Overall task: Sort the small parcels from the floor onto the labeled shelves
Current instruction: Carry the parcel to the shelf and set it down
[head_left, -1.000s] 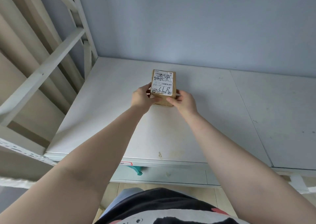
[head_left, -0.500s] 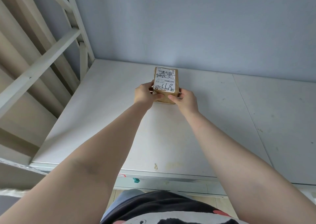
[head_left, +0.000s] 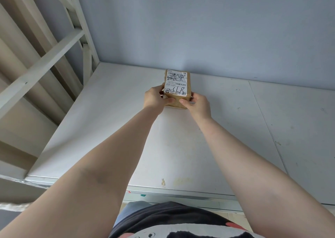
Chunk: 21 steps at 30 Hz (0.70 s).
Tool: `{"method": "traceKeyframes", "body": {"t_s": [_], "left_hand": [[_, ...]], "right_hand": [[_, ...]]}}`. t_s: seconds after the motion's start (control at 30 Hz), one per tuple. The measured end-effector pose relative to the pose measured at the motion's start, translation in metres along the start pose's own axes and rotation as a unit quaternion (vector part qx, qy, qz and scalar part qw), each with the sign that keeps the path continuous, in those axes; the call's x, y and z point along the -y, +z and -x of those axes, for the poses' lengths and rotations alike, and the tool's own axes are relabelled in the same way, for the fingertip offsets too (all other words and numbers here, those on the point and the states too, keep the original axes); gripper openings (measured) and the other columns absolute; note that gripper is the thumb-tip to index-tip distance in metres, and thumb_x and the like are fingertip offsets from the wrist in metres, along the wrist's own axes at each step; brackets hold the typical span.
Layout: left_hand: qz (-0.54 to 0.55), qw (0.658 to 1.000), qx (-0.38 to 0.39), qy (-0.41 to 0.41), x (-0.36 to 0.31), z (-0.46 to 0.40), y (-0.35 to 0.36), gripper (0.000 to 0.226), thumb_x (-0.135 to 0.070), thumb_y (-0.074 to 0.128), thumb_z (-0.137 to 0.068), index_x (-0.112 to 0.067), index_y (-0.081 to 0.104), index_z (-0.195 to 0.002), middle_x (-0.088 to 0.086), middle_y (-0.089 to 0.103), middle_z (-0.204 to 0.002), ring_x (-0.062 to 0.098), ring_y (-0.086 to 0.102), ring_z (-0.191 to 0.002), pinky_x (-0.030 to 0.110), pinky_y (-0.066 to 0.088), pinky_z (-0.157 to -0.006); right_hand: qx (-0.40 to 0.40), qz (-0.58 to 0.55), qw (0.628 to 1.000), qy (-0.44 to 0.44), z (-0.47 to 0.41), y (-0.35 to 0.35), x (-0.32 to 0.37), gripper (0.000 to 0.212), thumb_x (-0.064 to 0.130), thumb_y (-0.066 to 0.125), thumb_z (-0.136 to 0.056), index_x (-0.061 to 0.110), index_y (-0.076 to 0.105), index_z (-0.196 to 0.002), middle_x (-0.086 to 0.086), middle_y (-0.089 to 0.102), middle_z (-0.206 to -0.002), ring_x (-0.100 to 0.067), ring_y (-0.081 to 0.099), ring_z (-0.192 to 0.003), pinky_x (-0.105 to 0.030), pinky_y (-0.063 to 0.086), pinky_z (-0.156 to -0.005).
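Brown parcel (head_left: 178,90), white scribbled label (head_left: 175,84)

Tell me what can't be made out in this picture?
- Parcel underside, head view: hidden, so whether it rests on the shelf cannot be told.
- Label fine print: too small to read.
- Fingers of left hand and right hand: partly behind the parcel.
- Shelf tag: covered by the left arm.
- Floor parcels: out of frame.
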<state>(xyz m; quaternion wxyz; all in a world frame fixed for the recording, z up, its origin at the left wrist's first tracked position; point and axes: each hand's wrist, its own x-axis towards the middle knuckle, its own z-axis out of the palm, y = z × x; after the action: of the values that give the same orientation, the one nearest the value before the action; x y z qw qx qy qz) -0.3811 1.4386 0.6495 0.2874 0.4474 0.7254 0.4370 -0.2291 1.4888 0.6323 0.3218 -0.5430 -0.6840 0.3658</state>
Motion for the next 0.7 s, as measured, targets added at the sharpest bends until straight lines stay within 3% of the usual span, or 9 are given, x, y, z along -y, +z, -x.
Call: {"method": "traceKeyframes", "body": {"t_s": [0.2,0.5,0.6,0.7], "left_hand": [[0.001,1.000,0.000,0.006,0.0016,-0.0011,0.0004,0.047,-0.016,0.081,-0.070,-0.025,0.071,-0.115,0.004,0.073,-0.105,0.019,0.063,-0.092,0.031,0.055,-0.081],[-0.005,1.000,-0.003,0.013,0.0007,0.0006,0.0009,0.049,-0.017,0.080,-0.072,-0.026,0.068,-0.119,0.001,0.072,-0.102,0.019,0.063,-0.095,0.023,0.049,-0.075],[-0.001,1.000,-0.002,0.015,0.0004,0.0016,0.0009,0.056,-0.016,0.079,-0.074,-0.026,0.064,-0.127,-0.003,0.067,-0.101,0.015,0.059,-0.093,0.020,0.043,-0.074],[-0.006,1.000,-0.010,0.011,0.0014,0.0019,0.0021,0.070,-0.019,0.080,-0.075,-0.022,0.054,-0.140,-0.001,0.068,-0.115,0.015,0.060,-0.101,0.021,0.045,-0.081]], "right_hand": [[0.003,-0.006,1.000,0.001,0.0005,-0.0008,0.0013,0.037,0.026,0.075,-0.078,0.019,0.072,-0.114,-0.005,0.077,-0.103,-0.021,0.070,-0.094,-0.039,0.054,-0.090],[0.002,-0.001,1.000,-0.001,0.0002,-0.0018,0.0019,0.037,0.026,0.075,-0.078,0.020,0.072,-0.114,-0.005,0.077,-0.104,-0.022,0.070,-0.094,-0.038,0.054,-0.089],[0.010,0.002,1.000,0.001,-0.0010,-0.0027,0.0018,0.042,0.027,0.076,-0.078,0.018,0.069,-0.119,-0.005,0.076,-0.107,-0.021,0.070,-0.096,-0.036,0.053,-0.089],[0.018,-0.001,1.000,0.007,-0.0024,-0.0029,0.0022,0.053,0.028,0.076,-0.079,0.012,0.062,-0.128,-0.007,0.073,-0.114,-0.022,0.068,-0.099,-0.037,0.053,-0.091]]}}
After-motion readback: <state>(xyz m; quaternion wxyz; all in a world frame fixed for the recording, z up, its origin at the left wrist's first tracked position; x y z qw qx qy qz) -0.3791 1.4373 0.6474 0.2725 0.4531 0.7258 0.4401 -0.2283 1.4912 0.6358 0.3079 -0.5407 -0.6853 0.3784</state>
